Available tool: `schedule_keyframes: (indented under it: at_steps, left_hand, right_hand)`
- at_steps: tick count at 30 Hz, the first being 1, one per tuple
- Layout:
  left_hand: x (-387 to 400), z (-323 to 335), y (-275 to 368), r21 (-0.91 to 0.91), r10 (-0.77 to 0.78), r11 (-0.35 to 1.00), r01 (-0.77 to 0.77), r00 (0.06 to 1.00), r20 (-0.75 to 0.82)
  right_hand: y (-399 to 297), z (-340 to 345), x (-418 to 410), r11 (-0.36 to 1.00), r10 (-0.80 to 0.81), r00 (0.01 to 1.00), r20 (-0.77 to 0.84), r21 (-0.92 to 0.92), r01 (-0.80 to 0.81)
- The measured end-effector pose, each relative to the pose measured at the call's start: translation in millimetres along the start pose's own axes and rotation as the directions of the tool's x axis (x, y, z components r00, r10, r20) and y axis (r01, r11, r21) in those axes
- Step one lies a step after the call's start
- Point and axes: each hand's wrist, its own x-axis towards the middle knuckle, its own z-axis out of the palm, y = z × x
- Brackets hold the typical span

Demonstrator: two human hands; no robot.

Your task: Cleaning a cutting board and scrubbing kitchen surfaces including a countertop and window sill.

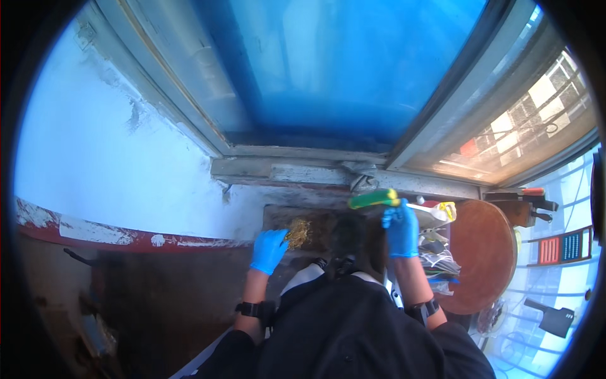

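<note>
Both hands wear blue gloves. My left hand [269, 250] grips the near edge of a golden, wiry scouring pad or clump of fibres [299, 233] above the dark ground by the wall. My right hand [401, 230] is raised at the right, its fingers closed around a tool with a green and yellow grip [373, 199] that points left and a white part [428, 209] that extends right. What kind of tool it is, I cannot tell. A grey crumpled cloth [362, 175] lies on the window ledge just beyond it.
A glazed window with a worn sill [307, 174] stands ahead. To the right are a round brown board or stool top [483, 256], a knife block [513, 212], a cleaver [551, 317] and a pile of plastic bags [438, 260]. A white wall with a red band [142, 238] runs left.
</note>
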Motion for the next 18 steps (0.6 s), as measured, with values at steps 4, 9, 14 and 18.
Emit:
schedule_keyframes:
  at_steps: [4, 9, 14, 18]
  left_hand:
    - [-7.8, -1.1, -9.2, 0.004, -0.023, 1.0, 0.023, 0.999, 0.03]
    - [-26.9, -19.0, -18.3, 0.075, -0.067, 0.995, 0.064, 0.996, 0.051]
    - [-67.5, -27.8, -26.3, 0.042, -0.122, 0.992, 0.123, 0.992, -0.027]
    - [-87.3, -25.6, -36.5, 0.024, -0.156, 0.988, 0.156, 0.987, 0.035]
  right_hand:
    - [50.7, 79.0, -25.2, 0.987, 0.141, 0.964, 0.225, -0.108, -0.119]
    - [127.9, 144.2, 6.6, 0.974, 0.212, 0.906, 0.365, 0.002, -0.228]
    - [188.6, 182.4, 39.3, 0.962, 0.226, 0.925, 0.304, 0.078, -0.26]
    - [210.5, 177.9, 80.2, 0.961, 0.229, 0.923, 0.308, 0.079, -0.264]
